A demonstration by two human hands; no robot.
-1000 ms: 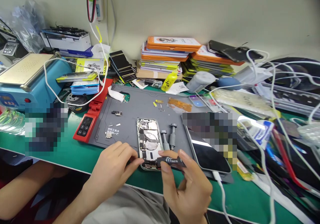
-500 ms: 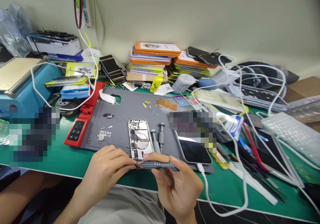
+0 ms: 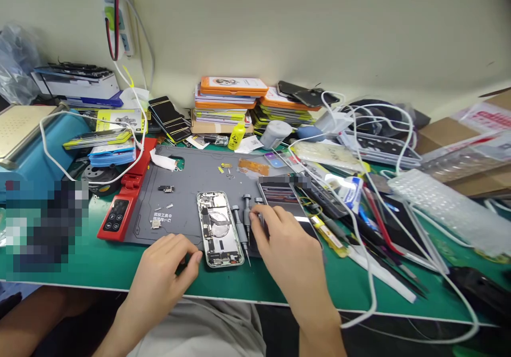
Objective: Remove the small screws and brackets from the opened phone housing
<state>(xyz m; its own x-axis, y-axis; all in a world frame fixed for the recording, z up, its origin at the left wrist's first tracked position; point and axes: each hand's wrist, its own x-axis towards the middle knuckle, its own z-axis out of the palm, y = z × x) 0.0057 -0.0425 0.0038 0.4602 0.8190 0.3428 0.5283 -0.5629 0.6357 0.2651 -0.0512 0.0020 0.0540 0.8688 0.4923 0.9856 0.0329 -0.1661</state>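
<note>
An opened phone (image 3: 223, 242) lies on the work mat with its inside parts and a round coil showing. My left hand (image 3: 163, 266) is just left of it, fingers loosely curled, thumb apart from the index finger, holding nothing. To the phone's right, a grey screwdriver (image 3: 241, 230) and a second screwdriver (image 3: 247, 213) lie side by side. My right hand (image 3: 285, 245) has its fingertips closed on a third screwdriver (image 3: 258, 201) beside them; its cap shows, while the hand hides most of the shaft. Another phone (image 3: 275, 193) lies partly behind that hand.
Small parts, including a metal piece (image 3: 155, 223) and a black module (image 3: 166, 189), sit on the grey mat (image 3: 191, 171). A red control unit (image 3: 115, 216) borders it at left. Tweezers, a white cable (image 3: 373, 272) and a bubble-wrapped pack (image 3: 439, 208) crowd the right side.
My right hand has moved the third screwdriver from in front of the phone to beside the other two. My left hand has come away from its tip. The view has shifted slightly.
</note>
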